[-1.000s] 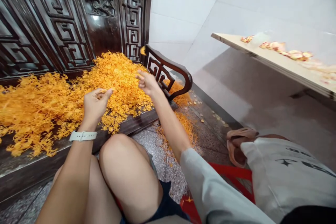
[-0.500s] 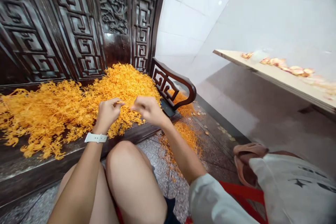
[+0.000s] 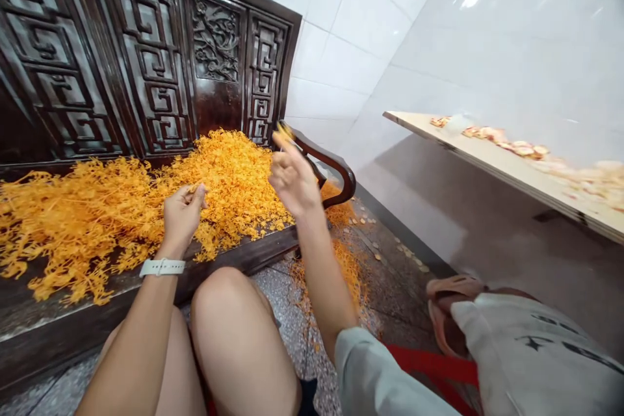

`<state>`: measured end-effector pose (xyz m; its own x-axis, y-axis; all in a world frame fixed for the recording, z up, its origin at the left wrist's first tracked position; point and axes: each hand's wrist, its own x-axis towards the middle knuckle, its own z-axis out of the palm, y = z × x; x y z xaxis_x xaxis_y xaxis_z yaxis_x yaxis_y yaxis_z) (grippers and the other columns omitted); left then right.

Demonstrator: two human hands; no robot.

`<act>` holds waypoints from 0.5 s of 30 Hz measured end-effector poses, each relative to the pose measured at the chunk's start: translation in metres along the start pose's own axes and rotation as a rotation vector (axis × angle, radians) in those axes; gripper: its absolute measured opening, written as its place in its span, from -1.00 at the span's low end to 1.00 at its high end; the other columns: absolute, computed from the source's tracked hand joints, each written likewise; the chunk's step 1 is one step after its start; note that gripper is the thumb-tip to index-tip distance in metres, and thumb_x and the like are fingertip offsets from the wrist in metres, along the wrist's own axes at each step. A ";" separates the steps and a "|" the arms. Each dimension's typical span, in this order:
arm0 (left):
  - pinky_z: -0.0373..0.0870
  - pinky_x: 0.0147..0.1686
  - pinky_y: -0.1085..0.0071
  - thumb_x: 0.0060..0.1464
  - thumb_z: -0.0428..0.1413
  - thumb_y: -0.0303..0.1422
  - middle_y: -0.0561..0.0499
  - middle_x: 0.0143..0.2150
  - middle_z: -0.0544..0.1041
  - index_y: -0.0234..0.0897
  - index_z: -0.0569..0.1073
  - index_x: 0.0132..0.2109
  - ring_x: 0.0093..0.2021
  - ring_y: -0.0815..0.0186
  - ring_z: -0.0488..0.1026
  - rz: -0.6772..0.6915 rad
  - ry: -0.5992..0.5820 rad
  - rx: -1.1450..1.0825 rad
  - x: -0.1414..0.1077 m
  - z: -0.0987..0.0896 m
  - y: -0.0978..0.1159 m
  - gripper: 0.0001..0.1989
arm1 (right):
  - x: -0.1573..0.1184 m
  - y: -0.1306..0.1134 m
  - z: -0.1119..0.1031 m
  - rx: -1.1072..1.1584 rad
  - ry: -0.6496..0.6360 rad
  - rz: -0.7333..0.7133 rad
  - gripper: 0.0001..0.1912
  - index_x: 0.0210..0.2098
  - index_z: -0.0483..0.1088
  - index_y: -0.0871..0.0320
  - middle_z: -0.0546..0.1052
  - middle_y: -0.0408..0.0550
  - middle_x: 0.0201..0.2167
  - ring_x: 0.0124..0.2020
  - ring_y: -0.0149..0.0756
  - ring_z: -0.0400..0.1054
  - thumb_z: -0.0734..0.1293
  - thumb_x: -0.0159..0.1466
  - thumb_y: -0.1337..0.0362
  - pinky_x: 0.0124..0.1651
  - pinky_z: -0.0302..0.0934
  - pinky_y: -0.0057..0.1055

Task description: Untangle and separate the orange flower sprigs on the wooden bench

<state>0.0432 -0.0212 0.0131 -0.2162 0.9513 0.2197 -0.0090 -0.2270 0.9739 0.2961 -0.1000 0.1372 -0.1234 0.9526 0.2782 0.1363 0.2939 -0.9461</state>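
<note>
Right hand [image 3: 295,179] rose; left grip [image 3: 181,216] pinches orange strand [image 3: 193,188].

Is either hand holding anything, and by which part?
Cannot tell: the left hand is pinched, contents unclear; the right hand has something yellow, blurred, at its fingertips.

From my remote view, I have a dark, glossy wooden surface [image 3: 53,341], bench-like, with a carved back and a curved armrest. Along it I see a loose heap of orange, stringy pieces [image 3: 117,201], piled highest toward the armrest end. On the speckled floor [image 3: 275,289] I make out more orange strands [image 3: 351,273] and small pale discs [image 3: 405,250]. At right, a pale board [image 3: 419,125] carries a row of pinkish-yellow pieces [image 3: 529,150].
</note>
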 end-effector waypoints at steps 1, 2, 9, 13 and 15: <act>0.19 -0.38 0.37 0.20 0.28 0.04 0.09 -0.41 0.49 -0.24 0.55 -0.13 -0.42 0.34 0.31 -0.006 0.005 -0.069 -0.001 0.004 -0.001 -0.59 | -0.001 0.007 0.007 0.010 0.006 0.010 -0.72 -0.31 0.52 0.09 0.43 -0.16 -0.55 -0.46 -0.34 0.27 0.43 0.32 0.00 -0.40 0.15 -0.43; 0.24 -0.34 0.39 0.15 0.32 0.03 0.06 -0.35 0.53 -0.24 0.55 -0.08 -0.37 0.34 0.36 -0.014 0.007 -0.133 -0.002 0.008 -0.002 -0.56 | 0.000 0.016 0.016 0.015 0.006 0.023 -0.71 -0.28 0.53 0.09 0.45 -0.16 -0.54 -0.46 -0.35 0.27 0.42 0.32 -0.01 -0.40 0.15 -0.44; 0.44 -0.29 0.48 -0.12 0.51 -0.19 0.00 -0.14 0.58 -0.20 0.44 -0.07 -0.27 0.40 0.49 -0.046 0.004 -0.601 -0.006 0.026 0.011 -0.46 | 0.010 0.082 0.077 -0.249 -0.035 -0.059 -0.63 0.02 0.55 0.06 0.55 -0.04 -0.14 -0.16 -0.26 0.38 0.46 0.31 0.00 -0.08 0.23 -0.37; 0.52 -0.12 0.45 0.05 0.45 -0.15 0.01 -0.01 0.61 -0.14 0.46 -0.06 -0.23 0.43 0.52 0.019 0.005 -0.714 -0.008 0.025 0.026 -0.57 | 0.006 0.090 0.077 -0.377 -0.211 -0.155 -0.74 -0.24 0.54 0.08 0.49 -0.10 -0.30 -0.24 -0.26 0.32 0.42 0.39 0.01 -0.09 0.13 -0.37; 0.53 -0.03 0.40 0.13 0.39 -0.04 -0.03 0.03 0.63 -0.14 0.48 -0.03 -0.15 0.38 0.56 0.036 -0.012 -0.703 -0.008 0.022 0.030 -0.59 | 0.009 0.089 0.077 -0.300 -0.218 -0.148 -0.63 -0.39 0.45 0.11 0.43 -0.14 -0.42 -0.32 -0.29 0.28 0.33 0.46 0.02 -0.15 0.09 -0.38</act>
<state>0.0661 -0.0314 0.0423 -0.2176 0.9420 0.2556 -0.6315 -0.3355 0.6990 0.2317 -0.0714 0.0423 -0.3643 0.8687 0.3357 0.3781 0.4673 -0.7991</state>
